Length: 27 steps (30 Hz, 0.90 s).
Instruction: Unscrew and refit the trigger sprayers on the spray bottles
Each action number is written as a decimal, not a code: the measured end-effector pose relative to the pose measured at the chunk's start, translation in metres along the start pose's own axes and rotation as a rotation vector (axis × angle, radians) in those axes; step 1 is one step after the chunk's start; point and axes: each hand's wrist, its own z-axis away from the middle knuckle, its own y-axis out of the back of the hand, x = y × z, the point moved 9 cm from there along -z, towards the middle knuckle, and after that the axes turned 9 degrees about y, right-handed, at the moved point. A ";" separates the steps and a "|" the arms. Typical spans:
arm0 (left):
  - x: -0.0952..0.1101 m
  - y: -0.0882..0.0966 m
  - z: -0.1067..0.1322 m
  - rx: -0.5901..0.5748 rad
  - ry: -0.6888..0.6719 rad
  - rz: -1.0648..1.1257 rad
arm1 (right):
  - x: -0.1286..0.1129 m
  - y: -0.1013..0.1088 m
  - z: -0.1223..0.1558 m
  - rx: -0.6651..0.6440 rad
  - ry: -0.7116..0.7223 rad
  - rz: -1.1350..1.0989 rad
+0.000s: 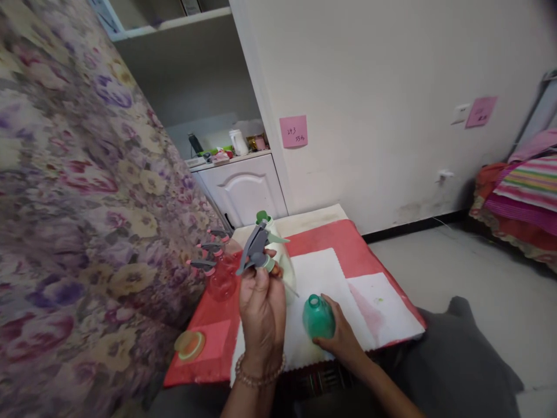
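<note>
My left hand (261, 316) is closed around a grey and green trigger sprayer head (257, 249), lifted above the low table with its thin dip tube hanging down to the right. My right hand (342, 337) grips a small green bottle (318, 316) that stands on the white cloth (322, 273), its open neck pointing up. The sprayer head sits up and to the left of the bottle's mouth, apart from it.
A red cover (348, 244) lies over the low table. Red spray bottles (220, 270) with grey triggers stand at its left, a pale bottle (281, 255) behind my left hand. An orange lid (190, 344) lies near the front left corner. Floral fabric (87, 203) fills the left side.
</note>
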 end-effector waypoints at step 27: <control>-0.113 0.072 0.026 0.056 0.349 -0.527 | 0.004 0.002 -0.001 0.010 -0.029 -0.004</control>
